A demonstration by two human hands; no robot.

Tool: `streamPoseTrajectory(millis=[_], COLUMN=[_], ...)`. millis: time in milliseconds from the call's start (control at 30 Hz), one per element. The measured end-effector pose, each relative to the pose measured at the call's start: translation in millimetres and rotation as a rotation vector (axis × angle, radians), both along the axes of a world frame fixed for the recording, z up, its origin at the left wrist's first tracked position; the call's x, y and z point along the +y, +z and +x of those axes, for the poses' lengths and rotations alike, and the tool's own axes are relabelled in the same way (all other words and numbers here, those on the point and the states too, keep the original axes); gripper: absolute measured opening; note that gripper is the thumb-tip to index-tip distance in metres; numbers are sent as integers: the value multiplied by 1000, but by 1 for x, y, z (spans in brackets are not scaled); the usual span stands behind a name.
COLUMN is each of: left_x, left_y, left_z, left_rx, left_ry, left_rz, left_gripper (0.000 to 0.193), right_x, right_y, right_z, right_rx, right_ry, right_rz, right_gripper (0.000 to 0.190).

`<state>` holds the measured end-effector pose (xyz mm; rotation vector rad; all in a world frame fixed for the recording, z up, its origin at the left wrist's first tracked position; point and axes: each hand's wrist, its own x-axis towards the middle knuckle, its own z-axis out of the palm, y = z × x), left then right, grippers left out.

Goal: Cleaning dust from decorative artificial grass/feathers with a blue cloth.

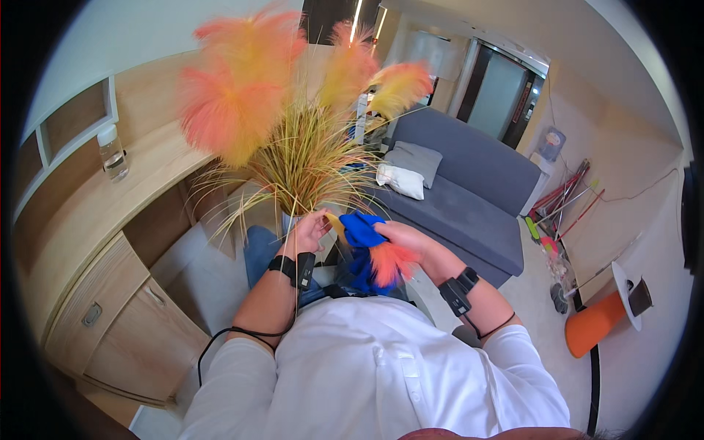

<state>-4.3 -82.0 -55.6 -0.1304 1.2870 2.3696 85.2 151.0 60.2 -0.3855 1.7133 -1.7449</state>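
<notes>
A blue cloth (360, 230) is bunched in my right hand (404, 236), with more blue cloth hanging over my lap. An orange-pink feathery plume (389, 263) sticks out below that hand. A yellow tuft (335, 224) shows on the cloth's left side, seemingly part of the same plume; the cloth hides the middle. My left hand (311, 231) pinches the tuft's tip with its fingertips. Just beyond my hands stands a pot (290, 221) of long ornamental grass (302, 159) with large pink-and-yellow plumes (236, 104).
A curved wooden counter (159, 159) runs along the left, bearing a clear bottle (113, 154). A grey sofa (467, 181) with cushions (415, 159) stands ahead to the right. Brooms and mops (566, 192) lean on the right wall, near an orange cone-shaped object (597, 324).
</notes>
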Motion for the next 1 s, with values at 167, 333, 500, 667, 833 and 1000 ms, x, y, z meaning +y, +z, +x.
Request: streamPoseTrajectory(millis=[167, 333, 500, 667, 833, 1000], left_x=[5, 5, -3, 1, -8, 13], left_y=[0, -4, -6, 15, 14, 10], left_z=[-3, -9, -8, -3, -11, -16], left_rx=[-33, -23, -56, -44, -30, 25], left_ry=[53, 22, 72, 71, -64, -20], left_rz=[19, 30, 50, 84, 178, 151], left_gripper=[17, 19, 18, 27, 35, 35], right_x=[33, 63, 88, 90, 70, 31], right_y=[-6, 13, 14, 6, -29, -48], right_z=[7, 22, 14, 11, -11, -26], right_rx=[36, 72, 72, -83, -209, -220], right_ry=[-55, -9, -11, -146, -339, -232], right_rz=[-75, -69, -43, -454, -600, -556], right_gripper=[34, 34, 35, 38, 41, 38])
